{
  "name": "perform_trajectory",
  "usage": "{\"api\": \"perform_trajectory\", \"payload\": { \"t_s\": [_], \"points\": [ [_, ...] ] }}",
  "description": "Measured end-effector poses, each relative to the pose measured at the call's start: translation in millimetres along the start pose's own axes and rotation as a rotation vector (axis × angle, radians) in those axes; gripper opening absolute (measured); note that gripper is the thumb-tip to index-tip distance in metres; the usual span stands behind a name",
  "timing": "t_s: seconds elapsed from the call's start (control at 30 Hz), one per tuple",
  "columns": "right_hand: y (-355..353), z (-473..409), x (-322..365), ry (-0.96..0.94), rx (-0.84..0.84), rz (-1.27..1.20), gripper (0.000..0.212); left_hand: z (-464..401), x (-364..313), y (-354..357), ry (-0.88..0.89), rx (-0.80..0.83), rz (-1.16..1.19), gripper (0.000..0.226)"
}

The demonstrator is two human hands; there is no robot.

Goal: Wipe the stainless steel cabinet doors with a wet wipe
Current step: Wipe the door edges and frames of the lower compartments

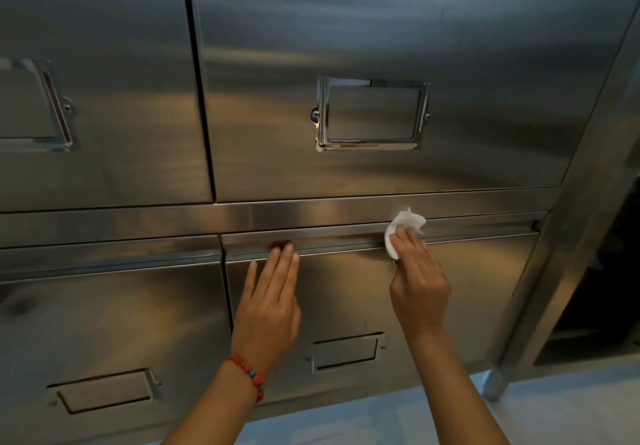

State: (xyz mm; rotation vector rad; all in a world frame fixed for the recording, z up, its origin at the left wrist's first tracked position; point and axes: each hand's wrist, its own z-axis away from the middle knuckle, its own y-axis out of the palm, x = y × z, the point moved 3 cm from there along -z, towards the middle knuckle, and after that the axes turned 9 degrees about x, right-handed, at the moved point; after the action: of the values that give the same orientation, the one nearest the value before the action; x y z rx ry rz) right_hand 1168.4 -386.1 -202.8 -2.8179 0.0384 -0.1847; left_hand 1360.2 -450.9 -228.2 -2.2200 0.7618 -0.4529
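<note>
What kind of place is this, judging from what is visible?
Probably a commercial kitchen, clinic or lab storage area, though I cannot tell which: a stainless steel cabinet with several doors, each bearing a metal label holder, standing on a pale floor.

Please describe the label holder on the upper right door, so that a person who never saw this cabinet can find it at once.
Start at the stainless steel cabinet and take the upper right door, above the rail where the right hand presses the wet wipe. The label holder sits at its middle. It is the only one seen whole, shiny and facing the camera; the others are cut off, or dull and lower.
</note>
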Motion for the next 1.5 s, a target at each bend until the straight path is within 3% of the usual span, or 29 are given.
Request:
{"api": "perform_trajectory", "payload": {
  "t_s": [0.13, 0.43, 0.67, 0.87, 1.13, 1.3, 1.5],
  "points": [
    [4.2, 0.4, 5.1, 0.033, -0.037, -0.004, 0.029, -0.3, 0.1, 0.5, -0.002, -0.017, 0.006, 0.052],
    [4.4, -1.8, 5.0, -0.094, 0.023, -0.009, 0.045, -0.2, -0.5, 0.9, -0.004, -0.017, 0.005, 0.052],
    [4.7, -0.8, 3.0, 0.013, -0.036, -0.051, 0.029, -0.4, 1.1, 1.7, 0.005, -0.013, -0.004, 0.053],
    [3.3, -3.8, 2.0, -0.091, 0.023, -0.029, 0.046, -0.2, 1.3, 2.3, 0.007, -0.012, 0.000, 0.054],
    [0.9, -2.5, -7.4, 0.017, -0.044, -0.038, 0.033, 0.4, 2.4, 3.9, 0.008, -0.006, -0.011, 0.054],
    [6.8, -3.4, 15.4, -0.100, 0.028, -0.085, 0.045, 0.1, 1.9, 6.2, 0.007, -0.001, -0.009, 0.055],
    [0.9, -5.7, -6.8, -0.127, 0.046, 0.004, 0.038, 0.6, 2.7, 4.8, 0.010, -0.006, -0.007, 0.054]
  ]
}}
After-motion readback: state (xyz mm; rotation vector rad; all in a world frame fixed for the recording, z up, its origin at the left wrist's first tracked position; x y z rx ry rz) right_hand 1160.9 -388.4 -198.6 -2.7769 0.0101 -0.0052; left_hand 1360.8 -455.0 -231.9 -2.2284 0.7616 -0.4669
